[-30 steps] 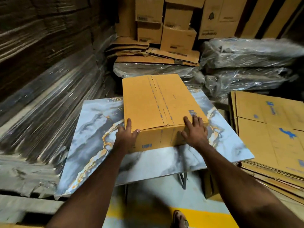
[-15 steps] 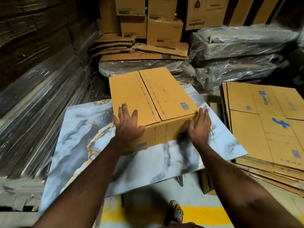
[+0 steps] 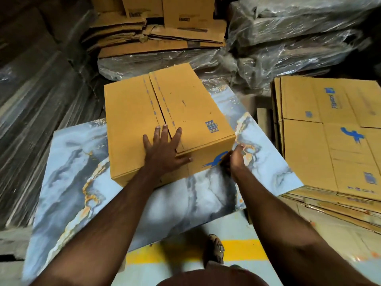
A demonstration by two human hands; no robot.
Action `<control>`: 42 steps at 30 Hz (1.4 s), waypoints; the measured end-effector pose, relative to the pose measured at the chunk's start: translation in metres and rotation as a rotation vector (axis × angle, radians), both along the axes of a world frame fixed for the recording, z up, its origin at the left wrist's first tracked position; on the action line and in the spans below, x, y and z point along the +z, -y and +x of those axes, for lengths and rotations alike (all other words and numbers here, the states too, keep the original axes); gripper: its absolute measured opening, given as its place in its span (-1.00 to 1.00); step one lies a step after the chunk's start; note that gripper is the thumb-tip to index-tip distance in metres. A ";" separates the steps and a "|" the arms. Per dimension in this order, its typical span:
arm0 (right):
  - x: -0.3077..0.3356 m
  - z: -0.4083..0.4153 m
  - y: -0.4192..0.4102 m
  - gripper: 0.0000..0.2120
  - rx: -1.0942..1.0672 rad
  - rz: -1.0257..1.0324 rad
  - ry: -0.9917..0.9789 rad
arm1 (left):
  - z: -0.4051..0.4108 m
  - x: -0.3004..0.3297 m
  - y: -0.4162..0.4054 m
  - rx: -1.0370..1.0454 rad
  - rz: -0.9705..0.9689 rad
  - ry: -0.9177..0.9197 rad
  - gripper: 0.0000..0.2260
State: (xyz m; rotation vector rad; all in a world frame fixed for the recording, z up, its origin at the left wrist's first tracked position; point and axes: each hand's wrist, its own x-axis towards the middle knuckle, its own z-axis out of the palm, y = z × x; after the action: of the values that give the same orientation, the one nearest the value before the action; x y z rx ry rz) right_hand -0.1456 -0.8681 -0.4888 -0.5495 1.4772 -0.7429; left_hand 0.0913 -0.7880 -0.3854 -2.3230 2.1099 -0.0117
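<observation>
Flat and spread, our left grip [image 3: 165,151] presses on top of the yellow-brown rectangular cardboard box [image 3: 185,104]. Its fingers lie straight across the seam between the flaps, and the thumb reaches over the near edge onto the front face. Our right grip [image 3: 235,162] sits at the box's near right corner, beside the blue logo. Its fingers look curled there, but blur keeps us from telling whether it holds anything. The box stands askew on the blue-grey marble-patterned desk [image 3: 82,172], towards its far side. A stack of flattened brown cardboard cartons with blue print [image 3: 329,141] lies to the right. Clear-plastic-wrapped bundles [image 3: 288,48] sit behind the box.
</observation>
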 end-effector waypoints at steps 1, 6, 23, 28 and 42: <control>-0.031 -0.005 0.017 0.11 0.001 0.004 0.016 | -0.001 -0.001 -0.001 -0.003 -0.015 -0.002 -0.03; 0.031 0.003 0.005 -0.09 0.014 0.062 0.052 | 0.005 0.002 -0.005 0.011 -0.025 -0.027 -0.04; 0.223 0.110 -0.017 -0.51 0.186 -0.572 0.561 | 0.108 0.075 -0.050 0.128 -0.486 -0.987 -0.13; 0.212 0.152 -0.052 -0.49 0.835 -0.616 0.204 | 0.118 0.064 -0.062 0.353 -0.657 -1.675 -0.24; 0.237 0.205 -0.050 -0.29 1.103 -1.228 -0.709 | 0.088 0.068 -0.077 0.900 -0.790 -2.477 -0.37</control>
State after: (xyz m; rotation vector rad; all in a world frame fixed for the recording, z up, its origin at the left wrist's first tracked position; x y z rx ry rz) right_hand 0.0597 -0.8177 -0.2523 -2.4971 0.8608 -0.4581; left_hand 0.1793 -0.7111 -0.3171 0.7786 0.2289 -0.9952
